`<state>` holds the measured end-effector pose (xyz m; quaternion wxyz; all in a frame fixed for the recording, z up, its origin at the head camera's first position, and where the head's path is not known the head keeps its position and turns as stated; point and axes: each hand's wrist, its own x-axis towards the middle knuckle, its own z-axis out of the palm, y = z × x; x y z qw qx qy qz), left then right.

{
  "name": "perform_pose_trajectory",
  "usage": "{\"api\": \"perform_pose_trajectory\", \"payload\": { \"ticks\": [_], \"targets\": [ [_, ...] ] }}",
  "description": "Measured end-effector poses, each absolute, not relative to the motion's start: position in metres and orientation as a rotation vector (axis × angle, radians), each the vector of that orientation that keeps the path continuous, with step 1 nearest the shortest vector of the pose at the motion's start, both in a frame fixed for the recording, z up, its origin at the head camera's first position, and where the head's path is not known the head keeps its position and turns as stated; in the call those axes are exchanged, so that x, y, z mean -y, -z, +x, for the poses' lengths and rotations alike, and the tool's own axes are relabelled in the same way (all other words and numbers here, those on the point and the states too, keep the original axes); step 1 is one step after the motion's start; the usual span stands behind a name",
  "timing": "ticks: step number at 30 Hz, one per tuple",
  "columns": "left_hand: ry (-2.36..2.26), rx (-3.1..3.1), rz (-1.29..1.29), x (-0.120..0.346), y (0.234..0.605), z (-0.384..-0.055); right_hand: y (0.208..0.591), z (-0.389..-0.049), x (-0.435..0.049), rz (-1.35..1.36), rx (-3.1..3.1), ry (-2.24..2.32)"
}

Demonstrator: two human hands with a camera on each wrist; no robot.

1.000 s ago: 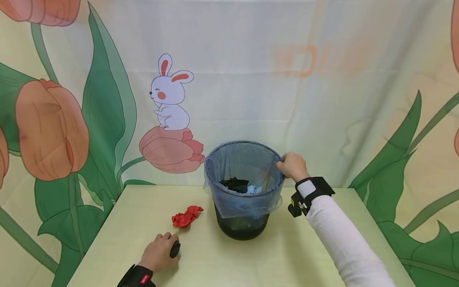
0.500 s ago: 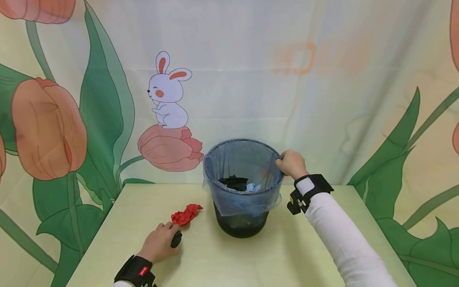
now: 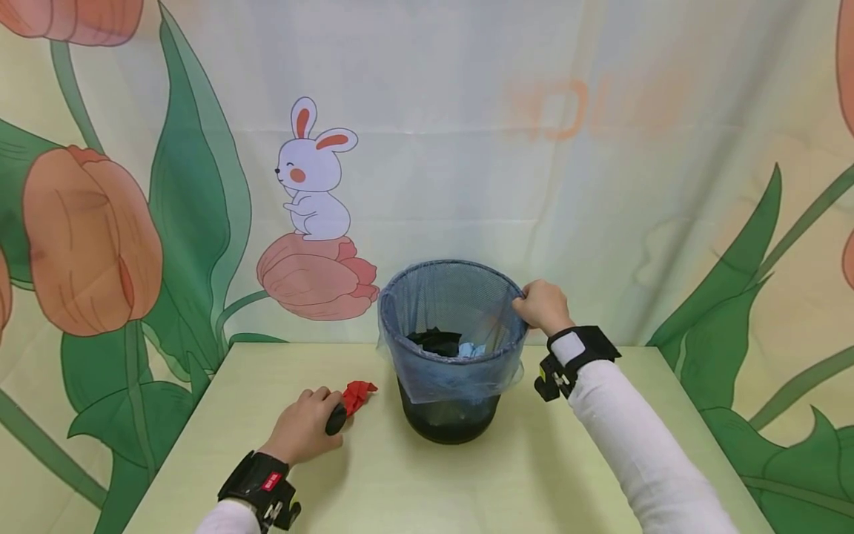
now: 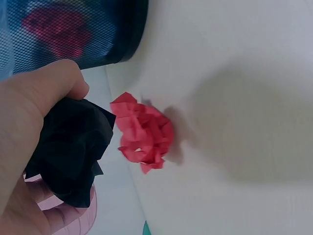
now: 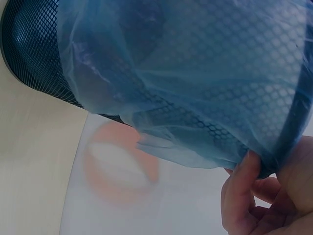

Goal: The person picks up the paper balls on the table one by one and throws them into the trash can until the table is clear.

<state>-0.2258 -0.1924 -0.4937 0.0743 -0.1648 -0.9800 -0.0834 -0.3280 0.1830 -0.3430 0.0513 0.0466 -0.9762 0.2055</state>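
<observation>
My left hand grips a crumpled ball of black paper, fingers and thumb curled round it. Just beyond that hand lies a crumpled piece of red paper on the table, partly covered by the hand in the head view. A black mesh wastebasket stands upright in the middle, lined with a translucent blue bag folded over its rim. On the basket's right side, my right hand pinches the rim and the bag. Inside sit a black crumpled piece and a light blue one.
The pale table ends at the back against a curtain printed with tulips and a rabbit. Through the mesh, a red crumpled piece shows low in the basket. Black straps with small cameras sit on both wrists.
My left hand has moved forward and slightly right with the black paper, so it now overlaps the red paper in the head view. The right hand keeps its hold on the rim.
</observation>
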Motion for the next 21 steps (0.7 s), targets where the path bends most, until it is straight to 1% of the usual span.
{"api": "perform_pose_trajectory", "payload": {
  "ticks": [9,21],
  "targets": [
    [0.243,2.890,-0.532,0.192,0.474,-0.239,0.342,-0.327,-0.183,0.145,2.976,-0.621],
    [0.172,2.898,-0.545,0.190,0.436,-0.258,0.341,-0.325,-0.182,0.132,2.975,-0.617]
  ]
}}
